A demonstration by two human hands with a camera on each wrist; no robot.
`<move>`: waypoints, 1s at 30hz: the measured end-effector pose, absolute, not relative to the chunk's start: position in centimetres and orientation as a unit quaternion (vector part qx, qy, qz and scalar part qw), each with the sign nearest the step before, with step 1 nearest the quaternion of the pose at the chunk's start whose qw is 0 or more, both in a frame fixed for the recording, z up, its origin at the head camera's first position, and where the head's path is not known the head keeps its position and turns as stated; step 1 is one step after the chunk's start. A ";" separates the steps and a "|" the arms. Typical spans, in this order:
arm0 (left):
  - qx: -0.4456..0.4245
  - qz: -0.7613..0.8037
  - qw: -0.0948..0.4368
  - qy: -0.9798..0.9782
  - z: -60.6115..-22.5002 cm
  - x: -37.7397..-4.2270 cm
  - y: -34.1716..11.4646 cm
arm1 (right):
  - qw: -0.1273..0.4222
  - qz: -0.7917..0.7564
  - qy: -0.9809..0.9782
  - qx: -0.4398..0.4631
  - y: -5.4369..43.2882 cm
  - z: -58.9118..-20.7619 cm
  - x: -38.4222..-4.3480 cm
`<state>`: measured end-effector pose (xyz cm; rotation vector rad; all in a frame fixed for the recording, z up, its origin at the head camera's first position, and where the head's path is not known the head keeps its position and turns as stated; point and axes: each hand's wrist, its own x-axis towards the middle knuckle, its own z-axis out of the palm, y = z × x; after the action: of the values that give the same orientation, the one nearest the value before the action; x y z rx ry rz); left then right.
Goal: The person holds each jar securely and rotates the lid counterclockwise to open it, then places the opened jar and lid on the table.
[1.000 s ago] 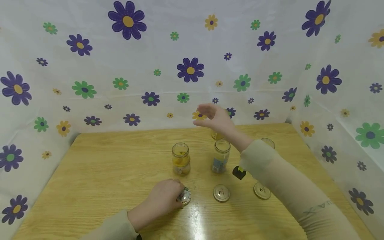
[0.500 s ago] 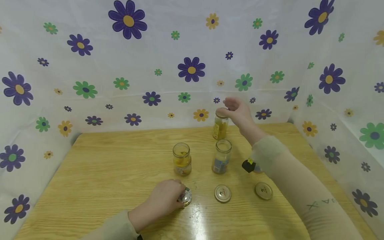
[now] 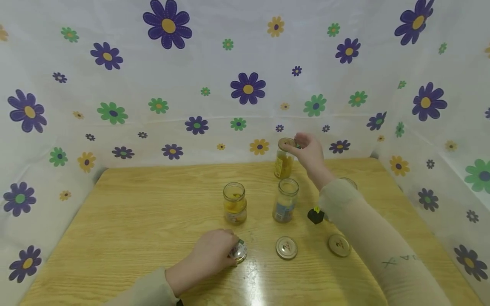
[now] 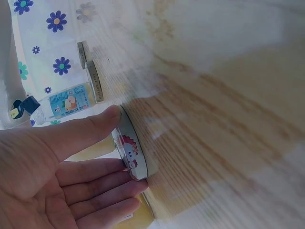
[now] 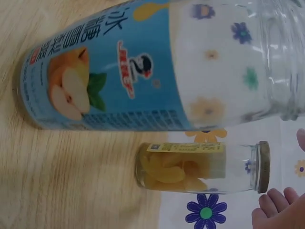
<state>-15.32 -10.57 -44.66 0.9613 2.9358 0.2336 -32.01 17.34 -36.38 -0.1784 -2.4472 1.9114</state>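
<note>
In the head view, the right hand reaches to the gold-lidded jar, upright at the back of the bench, right of the frame's centre. Its fingers are loosely spread, gripping nothing; I cannot tell whether the thumb touches the lid. Low in the middle, the left hand pinches a printed lid at the edge. Two loose gold lids lie farther right. Above these stand a lidless jar with yellow contents and a lidless blue-labelled jar. Another jar's rim shows behind the right sleeve.

In the left wrist view, thumb above and fingertips below pinch the printed lid, its cartoon side towards the camera. A light, even pinch should be enough to steady it.

In the right wrist view, the gold-lidded jar appears sideways, lower centre, with yellow fruit pieces inside; the fingertips are just beside its lid, at lower right. Thumb and fingers would best close on opposite sides of the lid or neck, with the forearm high, since a low sleeve could knock the lidless jars. A pear-printed jar fills the top.
</note>
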 end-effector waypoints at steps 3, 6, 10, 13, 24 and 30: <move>0.309 0.077 0.025 0.948 -44.6 -15.3 -10.5 | 0.017 0.614 -0.786 -0.071 17.4 -36.8 -32.1; 0.305 0.079 0.033 0.949 -44.5 -15.3 -10.4 | 0.009 0.609 -0.789 -0.076 17.5 -37.4 -32.2; 0.300 0.081 0.038 0.950 -44.3 -15.3 -10.4 | -0.011 0.593 -0.801 -0.080 17.4 -38.5 -32.5; 0.299 0.080 0.038 0.950 -44.3 -15.2 -10.3 | -0.024 0.574 -0.814 -0.086 17.4 -39.6 -32.8; 0.295 0.079 0.042 0.951 -44.4 -15.2 -10.3 | -0.036 0.529 -0.844 -0.079 16.5 -41.6 -33.4; 0.301 0.081 0.036 0.950 -44.5 -15.3 -10.4 | 0.000 0.503 -0.860 -0.089 16.3 -41.7 -33.7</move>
<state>-15.27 -10.41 -44.50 0.9240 2.9175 0.2487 -33.71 16.26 -41.69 -0.2790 -2.6996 1.5806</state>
